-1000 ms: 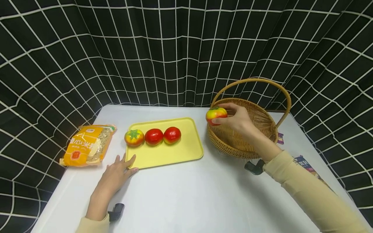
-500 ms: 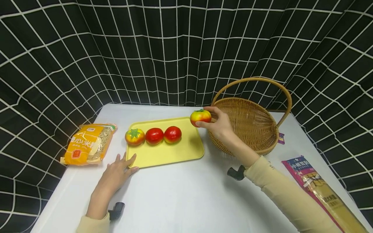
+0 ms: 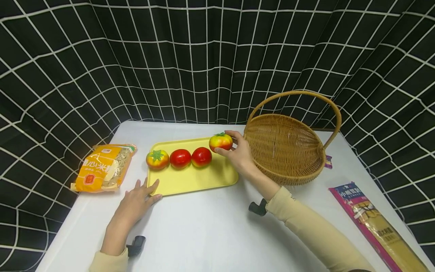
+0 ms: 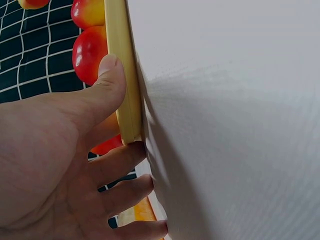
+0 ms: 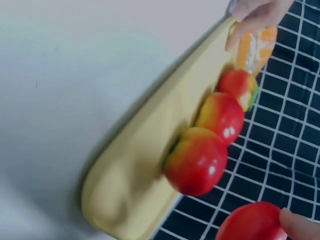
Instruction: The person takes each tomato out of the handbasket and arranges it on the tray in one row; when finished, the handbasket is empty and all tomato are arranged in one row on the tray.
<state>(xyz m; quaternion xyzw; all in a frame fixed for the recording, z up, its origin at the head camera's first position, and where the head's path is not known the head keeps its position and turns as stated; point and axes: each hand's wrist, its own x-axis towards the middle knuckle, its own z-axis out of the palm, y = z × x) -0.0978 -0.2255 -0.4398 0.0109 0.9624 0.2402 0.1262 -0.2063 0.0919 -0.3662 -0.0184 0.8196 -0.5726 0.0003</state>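
In the head view my right hand (image 3: 239, 153) pinches a red-and-yellow tomato (image 3: 221, 142) with a green calyx, above the right part of a yellow tray (image 3: 190, 185). Its underside shows at the bottom of the right wrist view as a red tomato (image 5: 252, 222) beside my thumb. Three more tomatoes sit in a row on the tray: one calyx up (image 3: 157, 159), and two showing red sides, the middle tomato (image 3: 180, 158) and the right tomato (image 3: 201, 156). At the tray's near left corner, my left hand (image 3: 134, 204) holds the rim between thumb and index finger, other fingers spread.
A wicker basket (image 3: 285, 147) with a tall handle stands right of the tray. An orange food bag (image 3: 103, 168) lies at the left. A long pink-and-blue packet (image 3: 378, 226) lies at the right, and a small purple packet (image 3: 328, 161) beside the basket. Black grid cloth (image 3: 204, 68) hangs behind.
My right hand has carried the tomato left from the basket to over the tray, slightly lower. The long packet on the right has come into view from behind the arm. My left hand stays put.
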